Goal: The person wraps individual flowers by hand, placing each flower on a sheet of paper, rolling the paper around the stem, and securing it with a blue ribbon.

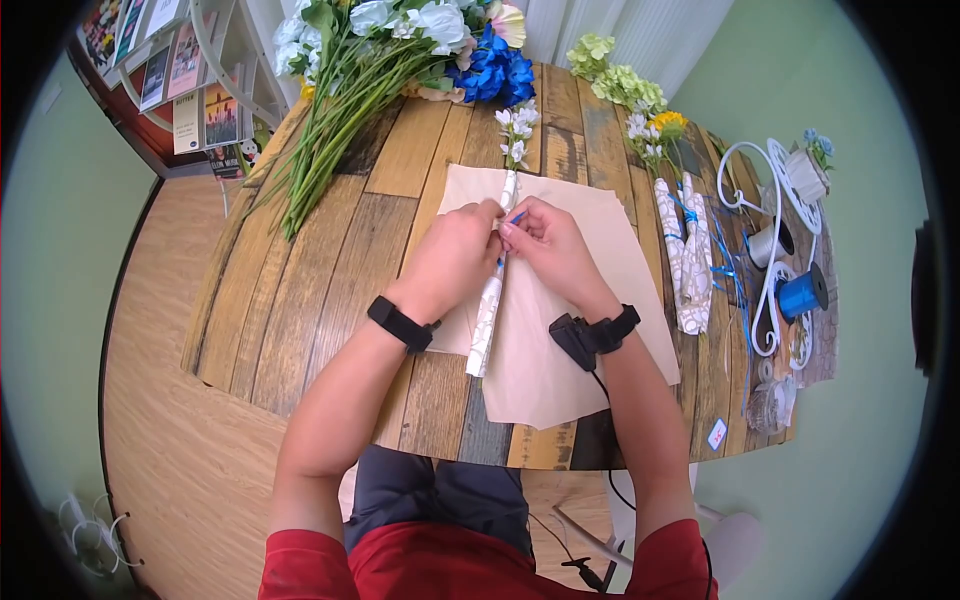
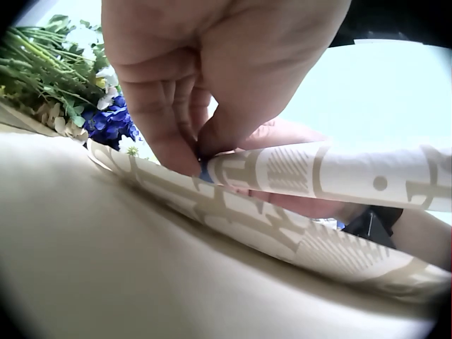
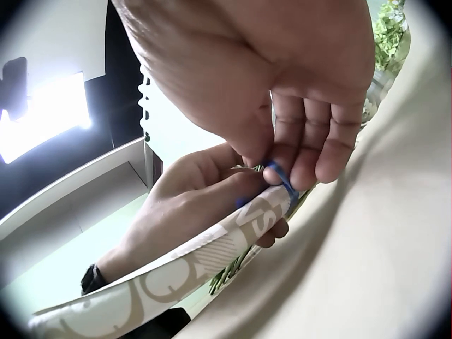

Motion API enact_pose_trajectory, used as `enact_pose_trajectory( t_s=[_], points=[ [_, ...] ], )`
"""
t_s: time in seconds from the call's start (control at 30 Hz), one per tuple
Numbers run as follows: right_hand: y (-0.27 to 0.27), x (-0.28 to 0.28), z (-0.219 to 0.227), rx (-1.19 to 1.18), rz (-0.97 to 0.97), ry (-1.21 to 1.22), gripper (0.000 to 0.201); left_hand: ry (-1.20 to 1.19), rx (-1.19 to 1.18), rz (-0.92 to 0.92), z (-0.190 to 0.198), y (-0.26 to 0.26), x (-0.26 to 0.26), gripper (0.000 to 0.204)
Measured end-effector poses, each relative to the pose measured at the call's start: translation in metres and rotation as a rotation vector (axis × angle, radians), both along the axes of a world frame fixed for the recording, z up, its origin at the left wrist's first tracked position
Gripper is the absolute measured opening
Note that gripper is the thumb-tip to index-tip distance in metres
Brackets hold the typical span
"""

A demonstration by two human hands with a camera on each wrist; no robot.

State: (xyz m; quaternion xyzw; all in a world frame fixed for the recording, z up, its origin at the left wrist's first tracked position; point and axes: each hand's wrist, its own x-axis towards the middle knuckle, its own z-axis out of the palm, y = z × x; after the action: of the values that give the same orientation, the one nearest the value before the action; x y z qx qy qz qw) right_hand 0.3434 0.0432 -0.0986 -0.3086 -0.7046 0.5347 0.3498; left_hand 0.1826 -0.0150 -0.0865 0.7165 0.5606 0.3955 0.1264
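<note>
A slim roll of patterned white paper [image 1: 486,322] lies on a beige paper sheet [image 1: 560,350], white flowers [image 1: 517,128] showing at its far end. Around its middle runs a blue ribbon [image 3: 291,192]. My right hand [image 1: 550,250] pinches the ribbon between thumb and index finger, its other fingers loosely bent. Across the roll, my left hand [image 1: 455,255] has thumb and fingertips closed on the blue ribbon [image 2: 205,169] at the paper. In the right wrist view, green stems [image 3: 229,275] show beside the roll.
Two wrapped bunches [image 1: 690,260] with blue ribbon lie to the right, near a white metal rack [image 1: 770,250] and a blue ribbon spool [image 1: 802,294]. Long-stemmed flowers [image 1: 340,130] cover the back left of the wooden table [image 1: 330,290]. A small card [image 1: 717,433] sits near the front right edge.
</note>
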Motion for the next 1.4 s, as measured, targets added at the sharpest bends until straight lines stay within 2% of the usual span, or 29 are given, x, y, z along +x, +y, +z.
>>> enact_pose_trajectory(
  t_s=[0.03, 0.17, 0.23, 0.27, 0.33, 0.47, 0.53, 0.57, 0.63, 0.67, 0.73, 0.77, 0.87, 0.93, 1.07, 1.17, 1.23, 1.37, 1.4],
  points=[
    [-0.001, -0.001, 0.0, -0.026, -0.014, 0.013, 0.011, 0.122, 0.059, 0.031, -0.002, 0.001, 0.0, 0.008],
    [-0.001, -0.002, 0.0, -0.031, -0.048, -0.017, 0.011, 0.059, 0.053, 0.045, 0.001, 0.0, -0.002, 0.011],
    [0.0, 0.001, -0.001, -0.04, -0.062, -0.049, 0.012, -0.276, -0.309, 0.007, 0.011, 0.0, -0.01, 0.014],
    [0.0, 0.001, 0.0, -0.04, -0.062, -0.048, 0.012, -0.275, -0.309, 0.006, 0.01, 0.002, -0.014, 0.014],
    [-0.001, 0.001, 0.002, -0.165, -0.018, 0.048, 0.013, -0.495, -0.49, -0.074, 0.007, 0.005, -0.023, 0.017],
    [0.004, 0.006, -0.005, -0.176, -0.002, -0.004, 0.013, -0.601, -0.613, -0.109, 0.003, 0.007, -0.036, 0.012],
    [0.004, 0.009, 0.003, -0.065, -0.132, -0.312, 0.014, -0.066, -0.513, 0.005, 0.002, 0.008, -0.042, 0.01],
    [0.005, 0.011, 0.004, -0.065, -0.133, -0.312, 0.014, -0.066, -0.512, 0.004, 0.002, 0.008, -0.043, 0.01],
    [0.005, 0.013, 0.007, -0.168, -0.061, -0.295, 0.013, 0.098, -0.413, 0.031, 0.01, 0.004, -0.037, 0.006],
    [0.005, 0.013, 0.006, -0.169, -0.061, -0.295, 0.013, 0.098, -0.413, 0.03, 0.008, 0.004, -0.035, 0.006],
    [0.004, 0.012, 0.004, -0.184, -0.041, -0.185, 0.015, -0.084, -0.21, -0.097, 0.002, 0.004, -0.03, 0.011],
    [0.004, 0.012, 0.004, -0.185, -0.04, -0.184, 0.015, -0.083, -0.211, -0.096, 0.001, 0.004, -0.028, 0.011],
    [0.005, 0.011, 0.005, -0.209, -0.029, -0.197, 0.013, 0.051, -0.163, -0.135, 0.002, 0.002, -0.024, 0.015],
    [0.005, 0.011, 0.003, -0.191, 0.012, -0.114, 0.01, 0.144, -0.205, -0.104, 0.008, 0.001, -0.02, 0.014],
    [0.003, 0.01, 0.006, -0.238, 0.067, -0.131, 0.006, 0.136, -0.163, -0.112, 0.004, 0.001, -0.02, 0.011],
    [0.005, 0.011, 0.003, -0.231, 0.07, -0.095, 0.009, 0.227, -0.144, -0.108, 0.002, 0.001, -0.023, 0.009],
    [0.007, 0.016, 0.005, 0.143, -0.133, -0.584, 0.014, 0.351, -0.218, 0.013, 0.002, -0.001, -0.024, 0.008],
    [0.007, 0.017, 0.003, 0.155, -0.09, -0.526, 0.018, 0.326, -0.244, -0.005, 0.008, -0.005, -0.021, 0.009],
    [0.005, 0.016, 0.008, 0.027, -0.086, -0.472, 0.016, 0.281, -0.179, 0.049, 0.01, -0.006, -0.019, 0.01]
  ],
)
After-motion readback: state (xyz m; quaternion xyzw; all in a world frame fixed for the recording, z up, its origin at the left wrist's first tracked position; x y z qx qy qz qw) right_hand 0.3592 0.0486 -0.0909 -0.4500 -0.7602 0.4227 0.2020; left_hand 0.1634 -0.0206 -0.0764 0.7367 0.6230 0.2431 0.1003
